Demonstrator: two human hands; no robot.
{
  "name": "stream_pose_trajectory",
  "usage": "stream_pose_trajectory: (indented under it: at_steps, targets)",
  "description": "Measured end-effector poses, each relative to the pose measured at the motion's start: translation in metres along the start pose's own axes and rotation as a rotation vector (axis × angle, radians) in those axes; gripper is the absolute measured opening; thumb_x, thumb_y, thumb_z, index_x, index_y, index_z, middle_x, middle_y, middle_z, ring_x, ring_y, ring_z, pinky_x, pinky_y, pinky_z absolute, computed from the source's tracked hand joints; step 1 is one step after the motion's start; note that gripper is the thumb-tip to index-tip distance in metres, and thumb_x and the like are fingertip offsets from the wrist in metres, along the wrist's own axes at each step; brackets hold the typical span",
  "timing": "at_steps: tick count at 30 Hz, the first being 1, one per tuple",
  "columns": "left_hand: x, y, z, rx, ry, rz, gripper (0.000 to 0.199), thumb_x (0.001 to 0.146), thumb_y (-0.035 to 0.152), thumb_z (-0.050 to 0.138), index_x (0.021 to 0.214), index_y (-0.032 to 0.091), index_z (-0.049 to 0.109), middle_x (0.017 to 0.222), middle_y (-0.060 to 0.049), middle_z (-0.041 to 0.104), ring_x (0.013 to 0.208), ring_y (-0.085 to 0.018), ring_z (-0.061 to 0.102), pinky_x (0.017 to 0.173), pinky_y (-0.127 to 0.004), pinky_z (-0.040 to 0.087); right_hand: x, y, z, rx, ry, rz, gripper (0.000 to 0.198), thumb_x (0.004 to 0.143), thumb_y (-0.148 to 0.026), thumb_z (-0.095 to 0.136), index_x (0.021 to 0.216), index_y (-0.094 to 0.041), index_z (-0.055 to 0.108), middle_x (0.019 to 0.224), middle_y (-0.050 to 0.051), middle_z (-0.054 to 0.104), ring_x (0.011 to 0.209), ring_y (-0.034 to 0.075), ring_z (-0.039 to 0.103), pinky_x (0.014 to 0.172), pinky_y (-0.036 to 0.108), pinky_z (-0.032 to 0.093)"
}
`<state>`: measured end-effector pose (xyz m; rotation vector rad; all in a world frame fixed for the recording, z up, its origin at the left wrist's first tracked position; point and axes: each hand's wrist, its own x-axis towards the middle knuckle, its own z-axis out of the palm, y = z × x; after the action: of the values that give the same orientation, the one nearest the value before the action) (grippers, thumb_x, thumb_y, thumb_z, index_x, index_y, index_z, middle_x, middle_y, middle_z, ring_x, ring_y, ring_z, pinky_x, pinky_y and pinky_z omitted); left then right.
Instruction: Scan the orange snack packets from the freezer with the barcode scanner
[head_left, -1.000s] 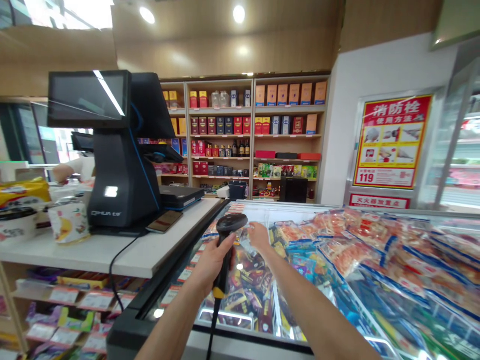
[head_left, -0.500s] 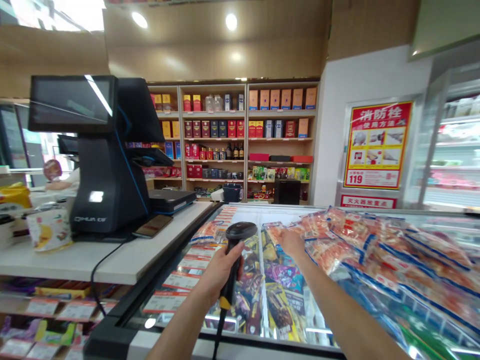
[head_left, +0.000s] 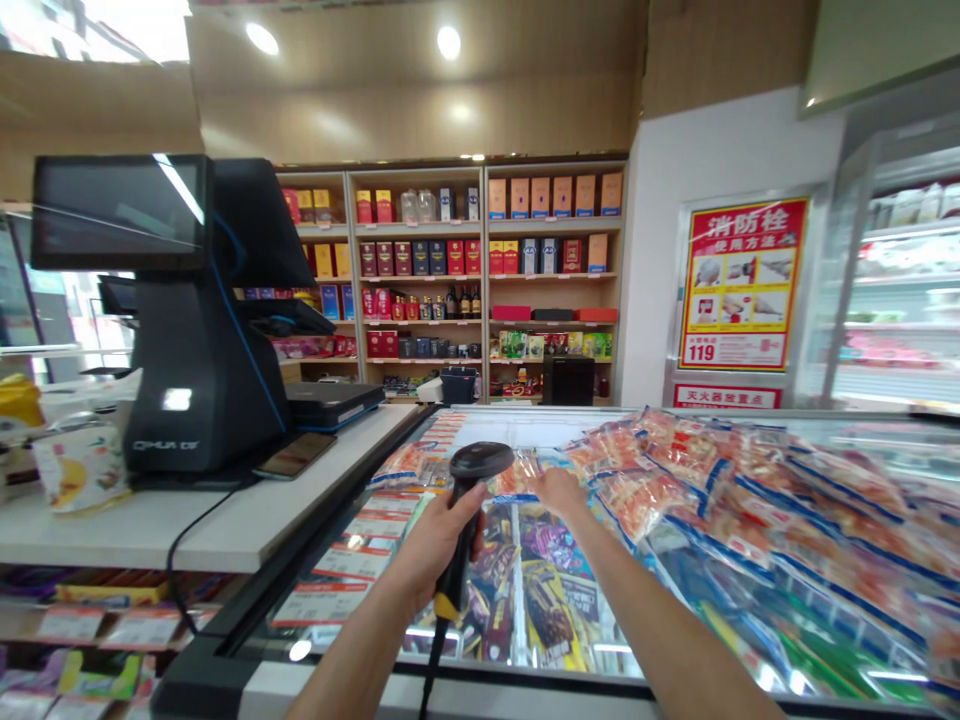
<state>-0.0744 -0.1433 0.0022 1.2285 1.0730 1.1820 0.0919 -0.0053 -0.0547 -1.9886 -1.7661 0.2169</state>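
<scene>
My left hand (head_left: 442, 540) is wrapped round the handle of a black barcode scanner (head_left: 480, 462) with a yellow band near its cable end. The scanner is held upright above the freezer's glass top, its head uppermost. Just right of it, my right hand (head_left: 559, 490) pinches the edge of a clear food packet (head_left: 517, 475) with a blue border. Part of that packet is hidden behind the scanner head. A heap of similar packets (head_left: 697, 480) lies on the glass to the right. Another packet (head_left: 405, 465) lies to the left of the scanner.
The chest freezer (head_left: 360, 668) holds colourful wrapped goods under its glass. On the left, a counter (head_left: 210, 530) bears a checkout terminal (head_left: 202, 370), a phone (head_left: 296, 456) and a pouch (head_left: 82, 468). Price cards (head_left: 322, 602) line the freezer's left side. Stocked shelves (head_left: 484, 280) stand behind.
My right hand has moved left with the packet, bringing it close to the scanner head. The view has turned slightly to the right. My left hand keeps its hold on the scanner.
</scene>
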Motion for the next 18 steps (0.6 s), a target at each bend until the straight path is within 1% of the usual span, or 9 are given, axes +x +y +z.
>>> stream_pose_trajectory:
  at_steps: [2,3,4,6,9,11,14,18]
  targets:
    - [0.000,0.000,0.001,0.009,-0.013,0.008,0.034,0.065,0.048,0.049,0.055,0.015,0.046,0.038,0.005,0.046,0.034,-0.006,0.041,0.037,-0.018,0.033,0.001,-0.001,0.003,0.072,-0.030,-0.015,0.033,0.066,-0.043,0.042,0.069,-0.016,0.061,0.081,0.012,0.062,0.081,0.024,0.055,0.062,0.031,0.038]
    - [0.000,0.001,0.002,0.014,-0.020,0.014,0.034,0.065,0.048,0.049,0.055,0.015,0.046,0.038,0.005,0.046,0.034,-0.006,0.041,0.037,-0.018,0.033,0.001,-0.001,0.005,0.110,-0.023,-0.029,0.027,0.066,-0.037,0.043,0.066,-0.017,0.061,0.076,0.010,0.063,0.077,0.022,0.057,0.061,0.029,0.038]
    - [-0.001,0.002,0.003,0.016,-0.024,0.019,0.034,0.065,0.048,0.049,0.055,0.015,0.046,0.038,0.005,0.046,0.034,-0.006,0.041,0.038,-0.018,0.033,0.001,0.000,0.006,0.153,0.004,-0.041,0.023,0.065,-0.032,0.043,0.064,-0.017,0.060,0.073,0.009,0.063,0.074,0.021,0.057,0.060,0.027,0.038]
    - [-0.002,0.005,0.005,0.013,-0.034,0.029,0.033,0.066,0.047,0.048,0.055,0.016,0.045,0.039,0.005,0.046,0.034,-0.006,0.040,0.038,-0.018,0.033,0.002,0.001,0.007,0.256,0.105,-0.040,0.019,0.065,-0.026,0.042,0.065,-0.017,0.059,0.070,0.006,0.063,0.071,0.018,0.057,0.059,0.025,0.037]
    - [-0.006,0.012,0.008,0.010,-0.026,0.046,0.031,0.067,0.045,0.049,0.055,0.016,0.044,0.041,0.005,0.045,0.035,-0.006,0.040,0.037,-0.017,0.032,0.001,0.005,0.006,0.398,0.305,-0.031,0.019,0.065,-0.023,0.041,0.071,-0.017,0.057,0.069,0.004,0.063,0.069,0.015,0.056,0.061,0.023,0.037]
    - [-0.008,0.017,0.009,0.023,-0.024,0.058,0.031,0.068,0.044,0.048,0.054,0.016,0.043,0.041,0.005,0.045,0.035,-0.006,0.041,0.037,-0.017,0.032,0.001,0.007,0.005,0.449,0.406,-0.066,0.018,0.064,-0.024,0.040,0.070,-0.017,0.056,0.070,0.004,0.062,0.069,0.015,0.055,0.063,0.023,0.037]
    - [-0.010,0.022,0.011,0.060,-0.035,0.063,0.032,0.068,0.045,0.046,0.053,0.016,0.043,0.040,0.005,0.044,0.036,-0.006,0.040,0.037,-0.017,0.032,0.000,0.008,0.005,0.510,0.480,-0.117,0.016,0.063,-0.023,0.039,0.067,-0.017,0.054,0.067,0.004,0.061,0.066,0.014,0.054,0.064,0.023,0.037]
    - [-0.011,0.024,0.013,0.095,-0.031,0.045,0.033,0.069,0.046,0.045,0.053,0.016,0.043,0.039,0.005,0.044,0.035,-0.006,0.040,0.036,-0.017,0.031,-0.001,0.008,0.005,0.579,0.509,-0.138,0.015,0.062,-0.025,0.040,0.065,-0.017,0.053,0.064,0.004,0.059,0.064,0.015,0.053,0.063,0.024,0.037]
